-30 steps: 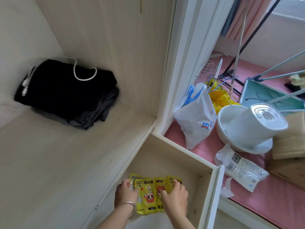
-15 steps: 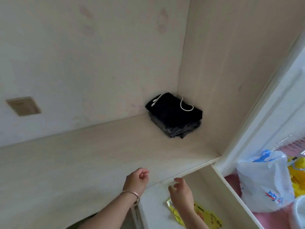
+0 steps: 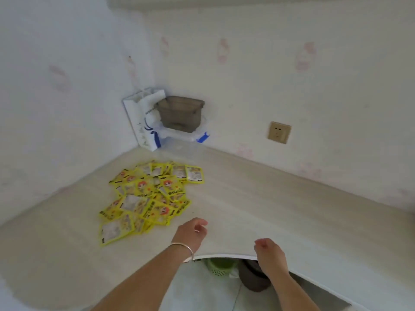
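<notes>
Drawer gone from view; packet pile (image 3: 148, 198), centre left, now ahead. Left hand (image 3: 190, 233), right hand (image 3: 269, 254) both empty, fingers loosely curled. Next batch likely.

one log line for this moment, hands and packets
left hand: empty, above wooden surface | right hand: empty, near surface edge | yellow packets: loose pile on surface, untouched

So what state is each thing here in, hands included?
yellow packets: loose, overlapping heap on the shelf, untouched.
left hand: empty, fingers loosely curled, near the heap.
right hand: empty, loosely curled, at the shelf's front edge.
grey bin: upright, no lid, on the clear box.
clear box: lid on, in the corner.
white paper bag: upright, beside the box.
wall socket: nothing plugged in.
</notes>
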